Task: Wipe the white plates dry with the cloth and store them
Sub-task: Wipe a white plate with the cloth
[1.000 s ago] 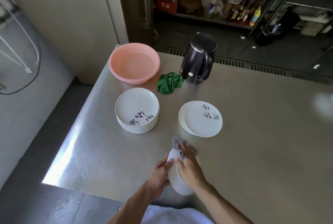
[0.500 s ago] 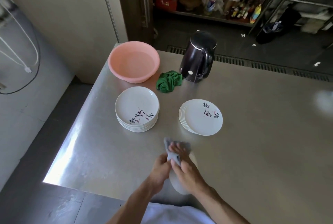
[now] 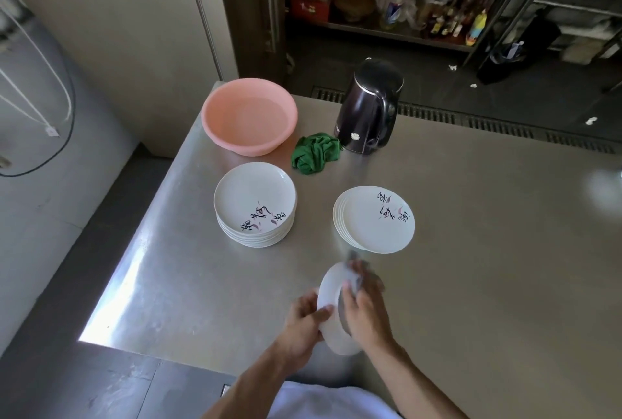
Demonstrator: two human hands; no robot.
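Observation:
A white plate (image 3: 331, 297) stands almost on edge above the steel table's near side. My left hand (image 3: 304, 321) grips its left rim with the thumb over the face. My right hand (image 3: 365, 311) holds a grey cloth (image 3: 355, 279) against the plate's other face; the cloth is blurred and mostly hidden by the fingers. A stack of deep white plates with black lettering (image 3: 254, 204) sits at centre left. A flatter stack of white plates (image 3: 375, 218) lies to its right, just beyond my hands.
A pink basin (image 3: 249, 115) stands at the table's (image 3: 488, 250) far left corner. A crumpled green cloth (image 3: 314, 156) and a dark kettle (image 3: 368, 107) are behind the stacks. The table's left edge drops to the floor; shelves with bottles stand beyond.
The plate has turned in my hands and more of its white face shows. My right hand with the cloth has shifted across it to the right side.

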